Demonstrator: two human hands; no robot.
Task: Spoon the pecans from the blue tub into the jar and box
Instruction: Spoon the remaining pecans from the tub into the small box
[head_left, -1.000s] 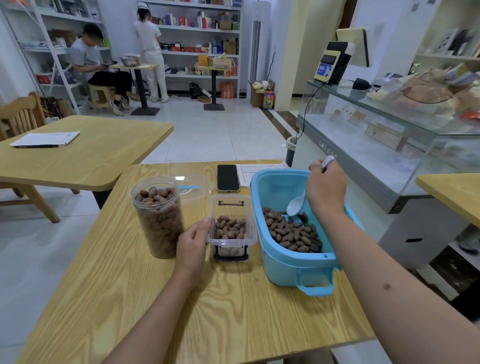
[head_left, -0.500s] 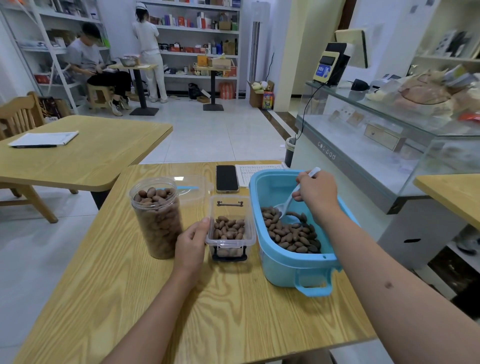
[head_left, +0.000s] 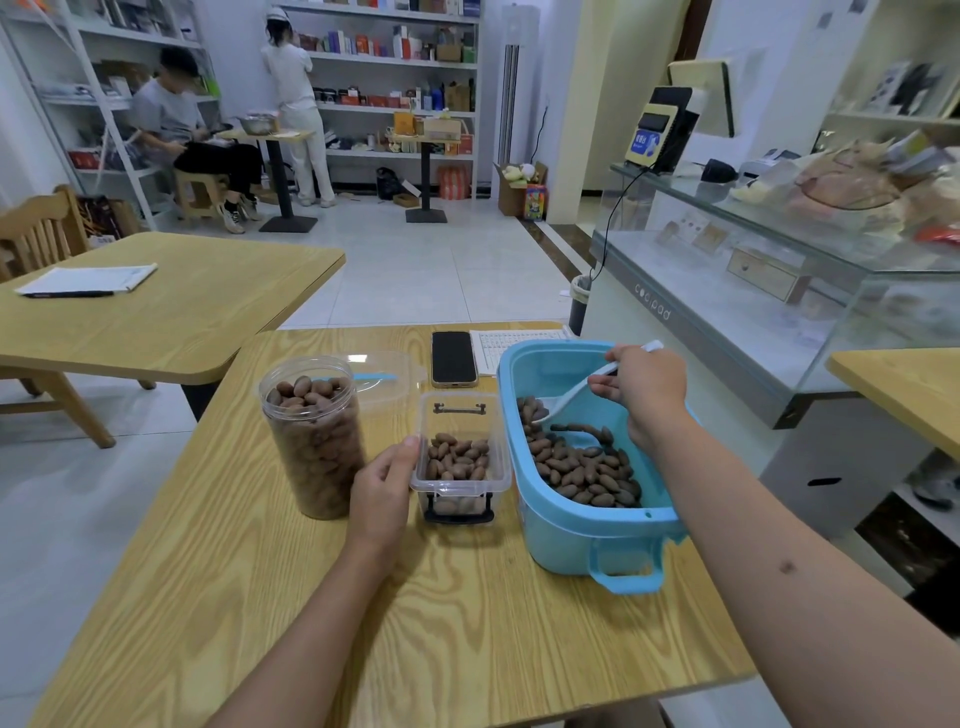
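Pecans (head_left: 582, 467): brown, oval, glossy shells, piled loosely in the near half of the blue tub (head_left: 566, 530); far half of the tub floor shows bare blue. Tub is rectangular with rounded corners and a loop handle on its near end, sitting at the right edge of the tabletop (head_left: 311, 623), near end toward the person.

Clear round jar (head_left: 314, 436) stands upright left of centre, no lid on, packed with pecans almost to the rim. Clear rectangular box (head_left: 460, 457) sits between jar and tub, close to the tub wall, black latch on its near end, bottom layer of pecans only.

White plastic spoon (head_left: 576, 392) is angled down into the tub, bowl among the pecans at the far left of the pile, handle tip sticking out past the hand toward the far right.

Right hand (head_left: 644, 387) is over the tub's far end, fingers curled round the spoon handle, wrist bent down, forearm crossing the tub's right rim.

Left hand (head_left: 382, 491) rests on the tabletop between jar and box, thumb against the box's left wall near the rim; the other fingers are hidden from view, so the grip is unclear.

Black phone (head_left: 453, 358) lies flat, screen up, near the far edge, with a clear lid (head_left: 384, 376) behind the jar.
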